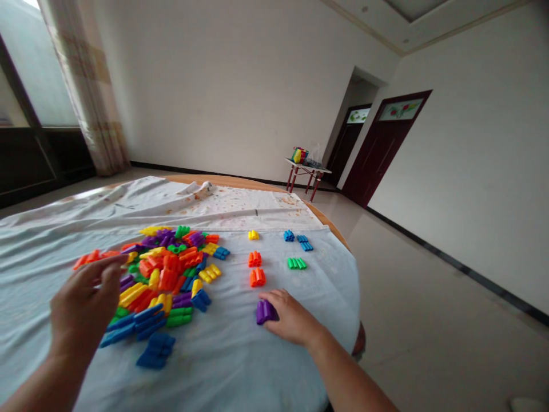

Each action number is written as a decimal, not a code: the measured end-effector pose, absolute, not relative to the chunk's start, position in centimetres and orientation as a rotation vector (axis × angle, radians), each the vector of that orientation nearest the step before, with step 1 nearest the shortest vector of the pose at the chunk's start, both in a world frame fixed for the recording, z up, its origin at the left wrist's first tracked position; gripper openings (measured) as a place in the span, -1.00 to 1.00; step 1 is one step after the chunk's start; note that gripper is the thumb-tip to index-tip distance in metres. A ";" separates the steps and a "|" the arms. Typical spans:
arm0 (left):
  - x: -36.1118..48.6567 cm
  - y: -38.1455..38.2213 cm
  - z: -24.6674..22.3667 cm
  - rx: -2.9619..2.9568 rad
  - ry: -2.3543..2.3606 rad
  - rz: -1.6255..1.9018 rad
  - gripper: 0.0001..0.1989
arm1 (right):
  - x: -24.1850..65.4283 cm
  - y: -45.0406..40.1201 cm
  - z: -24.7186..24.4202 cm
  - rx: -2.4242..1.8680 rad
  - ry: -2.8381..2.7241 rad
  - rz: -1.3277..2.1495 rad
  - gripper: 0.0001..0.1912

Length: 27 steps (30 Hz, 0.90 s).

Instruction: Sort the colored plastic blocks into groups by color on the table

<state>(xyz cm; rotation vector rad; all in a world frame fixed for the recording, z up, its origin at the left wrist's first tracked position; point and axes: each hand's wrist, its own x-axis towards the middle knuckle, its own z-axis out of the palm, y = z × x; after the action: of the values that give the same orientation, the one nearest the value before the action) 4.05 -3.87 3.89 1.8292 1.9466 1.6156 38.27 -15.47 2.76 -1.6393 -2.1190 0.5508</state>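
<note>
My right hand (292, 318) grips a purple ribbed plastic building block (265, 312) at the table's right side, thumb and fingers around it. My left hand (88, 303) hovers at the near left of a heap of colourful blocks (171, 272); its fingers are loosely curled with a gap at the thumb, and I see nothing held in them. Beyond the purple block, two orange blocks (257, 278) and a yellow block (253, 235) form a column. To their right lie a green block (297, 263) and two blue blocks (305, 242). A blue block (156, 350) rests before the heap.
A pale blue cloth (231, 355) covers the near part of the round table, with a stained white cloth (240, 200) behind it. The wooden table edge (332, 225) curves round on the right. Farther off stands a small table (309, 166) bearing a colourful bag.
</note>
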 end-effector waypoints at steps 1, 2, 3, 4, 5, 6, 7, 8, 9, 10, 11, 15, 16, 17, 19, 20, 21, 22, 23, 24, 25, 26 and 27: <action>3.3 -3.6 3.4 1.774 2.005 1.628 -0.65 | 38.2 -15.2 2.6 -1.625 -2.124 0.549 -0.40; 2.7 -3.3 3.0 1.727 2.051 1.623 -0.65 | 38.0 -15.0 2.5 -1.600 -2.128 0.549 -0.40; 2.2 -3.2 2.6 1.689 2.090 1.597 -0.64 | 37.9 -14.7 2.4 -1.573 -2.133 0.553 -0.40; 1.7 -3.1 2.2 1.656 2.124 1.559 -0.63 | 37.7 -14.5 2.3 -1.552 -2.139 0.558 -0.39; 1.4 -3.1 1.8 1.632 2.149 1.515 -0.62 | 37.6 -14.3 2.3 -1.541 -2.147 0.565 -0.39; 1.1 -3.0 1.5 1.616 2.163 1.477 -0.61 | 37.5 -14.2 2.3 -1.538 -2.154 0.574 -0.39; 0.9 -3.0 1.3 1.609 2.170 1.444 -0.60 | 37.5 -14.2 2.3 -1.543 -2.158 0.584 -0.38; 0.8 -3.0 1.1 1.609 2.173 1.419 -0.59 | 37.4 -14.2 2.4 -1.551 -2.158 0.592 -0.37; 0.7 -2.9 0.9 1.611 2.170 1.400 -0.59 | 37.4 -14.2 2.5 -1.558 -2.150 0.590 -0.36; 0.6 -2.8 0.7 1.616 2.164 1.380 -0.59 | 37.4 -14.4 2.7 -1.561 -2.135 0.575 -0.35; 0.5 -2.7 0.5 1.627 2.151 1.357 -0.59 | 37.3 -14.5 3.0 -1.558 -2.116 0.548 -0.35; 0.7 -2.1 -0.3 1.716 2.061 1.293 -0.64 | 35.6 -14.9 4.6 -1.462 -2.059 0.416 -0.51; 0.8 -2.0 -0.5 1.736 2.043 1.292 -0.65 | 34.8 -14.9 4.9 -1.418 -2.069 0.414 -0.55; 0.9 -1.9 -0.7 1.751 2.031 1.295 -0.66 | 33.7 -14.8 5.1 -1.368 -2.090 0.424 -0.58; 1.0 -1.8 -1.0 1.770 2.017 1.306 -0.65 | 31.1 -14.3 5.2 -1.259 -2.151 0.460 -0.61; 1.0 -1.7 -1.1 1.776 2.012 1.311 -0.64 | 29.7 -14.0 5.1 -1.206 -2.181 0.473 -0.62; 1.0 -1.7 -1.2 1.778 2.010 1.317 -0.64 | 28.2 -13.6 4.9 -1.157 -2.208 0.478 -0.63; 0.9 -1.8 -1.2 1.776 2.012 1.327 -0.63 | 26.7 -13.1 4.7 -1.115 -2.227 0.472 -0.64; 0.9 -1.8 -1.2 1.772 2.016 1.339 -0.63 | 25.2 -12.5 4.4 -1.086 -2.240 0.457 -0.64; 0.8 -1.9 -1.2 1.767 2.021 1.353 -0.62 | 23.8 -12.0 4.1 -1.068 -2.247 0.432 -0.64; 0.8 -1.9 -1.2 1.762 2.025 1.366 -0.62 | 22.5 -11.4 3.8 -1.063 -2.251 0.402 -0.63; 0.7 -1.9 -1.2 1.760 2.027 1.376 -0.62 | 21.4 -10.9 3.5 -1.068 -2.257 0.373 -0.61; 0.7 -1.9 -1.2 1.759 2.026 1.383 -0.62 | 20.5 -10.5 3.2 -1.080 -2.272 0.349 -0.57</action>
<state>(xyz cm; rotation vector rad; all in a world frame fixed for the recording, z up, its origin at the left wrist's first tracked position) 0.68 -1.92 -1.22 1.7594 2.0256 1.3826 20.46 -10.48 3.21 -1.0801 -2.2716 0.3486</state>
